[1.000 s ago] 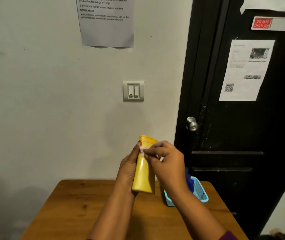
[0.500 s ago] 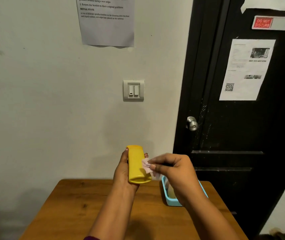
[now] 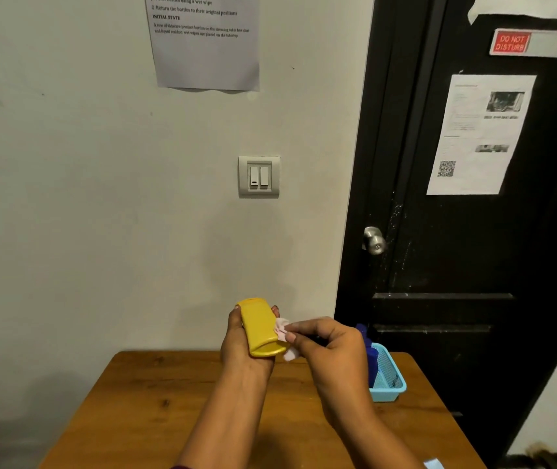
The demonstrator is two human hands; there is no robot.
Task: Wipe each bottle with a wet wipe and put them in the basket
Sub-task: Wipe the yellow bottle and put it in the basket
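Head: left hand (image 3: 241,346) grips yellow bottle (image 3: 259,328); right hand (image 3: 332,346) pinches wipe (image 3: 283,328).

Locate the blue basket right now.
Head view, lower right: the basket sits near the right edge of the wooden table. It is just right of the right hand, in front of the black door, with a blue bottle in it.

A plain pale wall (image 3: 84,198) fills the left side, dimly lit, with a grey shadow low at its left. A printed notice (image 3: 206,49) hangs at the top, and a double light switch (image 3: 258,177) sits below it. To the right stands a black door (image 3: 456,248) with a round metal knob (image 3: 374,241), a red "DO NOT DISTURB" sign (image 3: 511,43) and a white sheet with a QR code (image 3: 480,133). A wooden worktop (image 3: 141,401) stands against the wall.
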